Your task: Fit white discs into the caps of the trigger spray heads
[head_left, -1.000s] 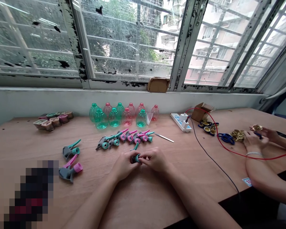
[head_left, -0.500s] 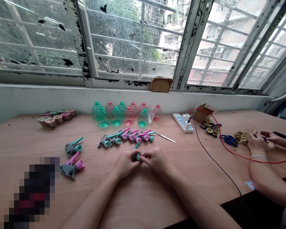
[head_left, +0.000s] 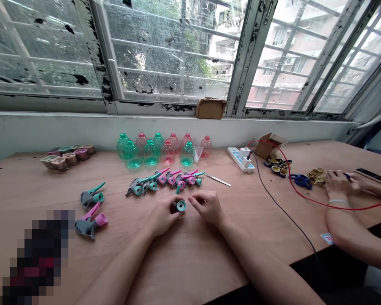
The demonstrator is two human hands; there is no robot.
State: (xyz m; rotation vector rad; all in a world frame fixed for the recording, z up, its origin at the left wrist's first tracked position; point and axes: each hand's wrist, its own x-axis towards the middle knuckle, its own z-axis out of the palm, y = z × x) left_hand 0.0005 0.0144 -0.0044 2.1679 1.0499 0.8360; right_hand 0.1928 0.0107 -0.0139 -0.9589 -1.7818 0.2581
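My left hand [head_left: 165, 215] is closed around a spray trigger head [head_left: 180, 206], its teal collar facing me and its teal lever pointing up. To the right of it, and apart from it, my right hand [head_left: 208, 206] has its thumb and fingertips pinched together. Whether anything small is between them I cannot make out. Just beyond my hands lies a row of grey trigger heads [head_left: 153, 185] with pink or teal parts. A teal one [head_left: 92, 198] and a pink one [head_left: 90, 224] lie off to the left. Tweezers [head_left: 218, 180] rest right of the row.
Green bottles [head_left: 151, 156] and red bottles [head_left: 168, 155] stand near the wall. Small containers [head_left: 70, 159] sit at the back left. A white power strip [head_left: 240, 160] and a red cable [head_left: 317, 204] lie to the right, where another person's hands [head_left: 338, 184] are near blue-handled scissors [head_left: 301, 181].
My right hand has come away from the trigger head's collar, moving right. The collar has turned to face me in my left hand. The whole view has shifted slightly.
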